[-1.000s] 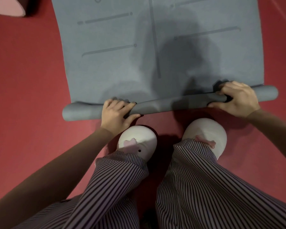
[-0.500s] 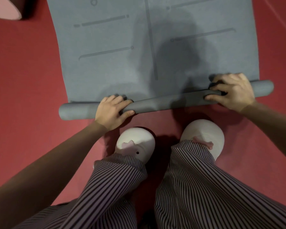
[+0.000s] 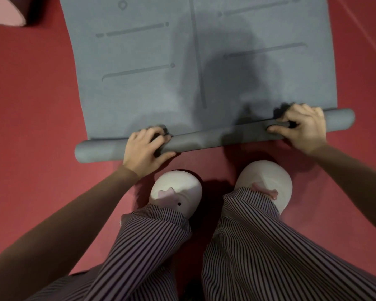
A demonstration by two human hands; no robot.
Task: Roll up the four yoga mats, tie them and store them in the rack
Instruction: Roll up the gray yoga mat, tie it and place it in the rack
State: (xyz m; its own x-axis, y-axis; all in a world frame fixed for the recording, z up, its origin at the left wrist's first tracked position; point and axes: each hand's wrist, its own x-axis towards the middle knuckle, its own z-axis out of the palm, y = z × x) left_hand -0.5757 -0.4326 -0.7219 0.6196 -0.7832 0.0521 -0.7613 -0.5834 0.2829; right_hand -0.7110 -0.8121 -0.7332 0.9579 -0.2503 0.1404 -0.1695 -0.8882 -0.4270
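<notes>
A grey yoga mat (image 3: 161, 88) with printed alignment lines lies flat on the red floor, running away from me. Its near end is wound into a thin roll (image 3: 215, 136) that lies crosswise just ahead of my feet. My left hand (image 3: 144, 149) grips the roll left of its middle, fingers curled over the top and thumb under the near side. My right hand (image 3: 302, 127) grips the roll near its right end in the same way. The roll's right end sits slightly farther from me than its left end.
My two white slippers (image 3: 176, 190) and striped trouser legs stand right behind the roll. A pink rolled mat end (image 3: 4, 14) shows at the top left corner. Red floor (image 3: 30, 105) lies on both sides of the grey mat.
Both hands have turned the roll a little farther away from me along the mat. The grips have shifted over the top of the roll.
</notes>
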